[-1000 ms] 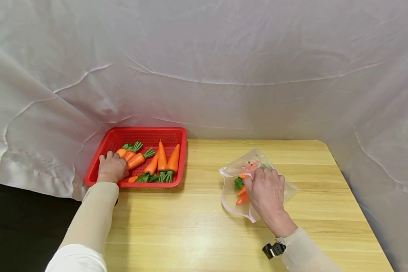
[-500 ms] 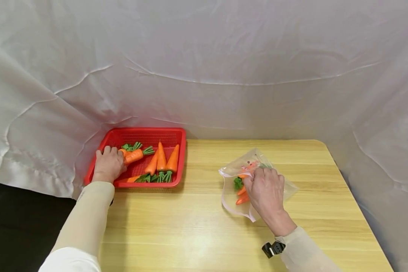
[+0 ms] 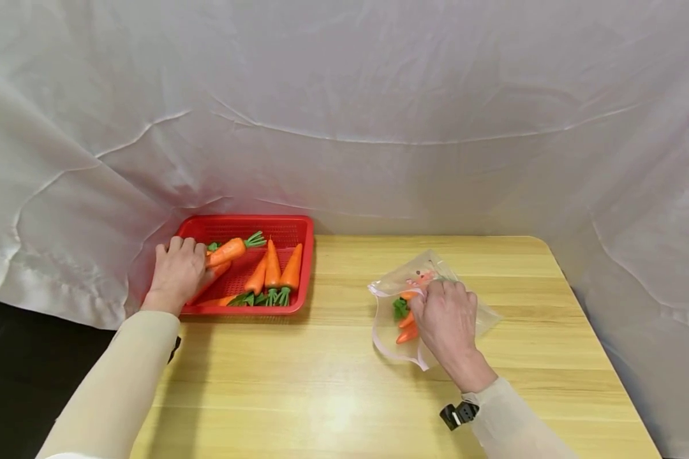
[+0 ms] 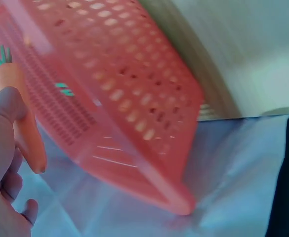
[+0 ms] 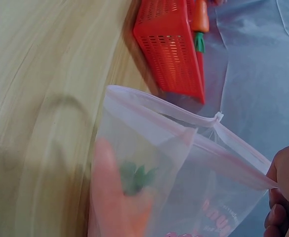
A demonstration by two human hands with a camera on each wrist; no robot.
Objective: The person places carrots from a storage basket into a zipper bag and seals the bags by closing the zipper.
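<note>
My left hand (image 3: pixel 191 258) grips an orange toy carrot (image 3: pixel 229 250) by its thin end and holds it just above the red basket (image 3: pixel 247 220). In the left wrist view, the carrot (image 4: pixel 23 113) lies against my thumb (image 4: pixel 6 106), with the basket wall (image 4: pixel 129 98) close by. My right hand (image 3: pixel 436 299) pinches the upper edge of a clear zip bag (image 3: pixel 396 284) on the table. Inside the bag are toy carrots (image 3: pixel 405 328). The right wrist view looks into the bag's open mouth (image 5: pixel 184 128), with my fingers (image 5: pixel 282 197) at its right edge.
Several more carrots (image 3: pixel 272 274) lie in the basket at the table's back left corner. The wooden table (image 3: pixel 321 363) stretches between basket and bag. White cloth (image 3: pixel 344 115) hangs behind and around the table, and the rounded right edge (image 3: pixel 557 261) is near the bag.
My left hand closed on a carrot in the basket and lifted it up and back. The right hand kept hold of the bag and barely moved.
</note>
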